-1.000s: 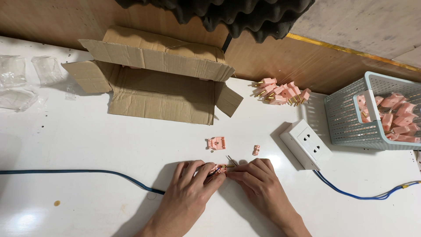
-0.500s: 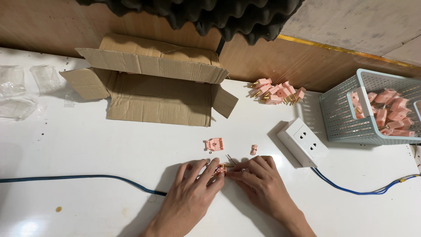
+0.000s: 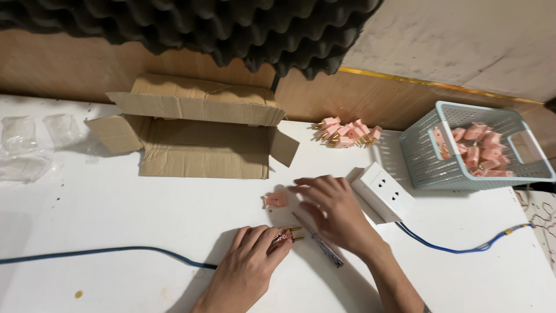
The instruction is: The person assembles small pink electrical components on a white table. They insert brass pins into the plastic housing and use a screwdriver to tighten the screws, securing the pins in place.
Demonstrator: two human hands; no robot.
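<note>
Currently left hand (image 3: 246, 272) rests on the white desk (image 3: 116, 220), grip closed around a pink plug part (image 3: 285, 235) with two brass prongs sticking out to the right. The blue cable (image 3: 104, 253) runs in from the left edge and disappears under that hand.

Right hand (image 3: 336, 211) is off the plug, fingers spread and open, holding nothing. Its fingertips sit just beside a loose pink plug cover (image 3: 275, 200) lying flat on the desk. A small screwdriver (image 3: 321, 250) with a clear handle lies on the desk under the right wrist, between the two hands, not gripped.

White socket block (image 3: 383, 191) sits just right of the right hand, with its own blue lead (image 3: 463, 249) trailing off to the right.

Behind: open cardboard box (image 3: 197, 139) lying on its side, a pile of pink plugs (image 3: 346, 132) against the wooden wall, and a light blue mesh basket (image 3: 417, 150) holding more pink plugs. Clear plastic bags (image 3: 29, 145) at the far left edge.
</note>
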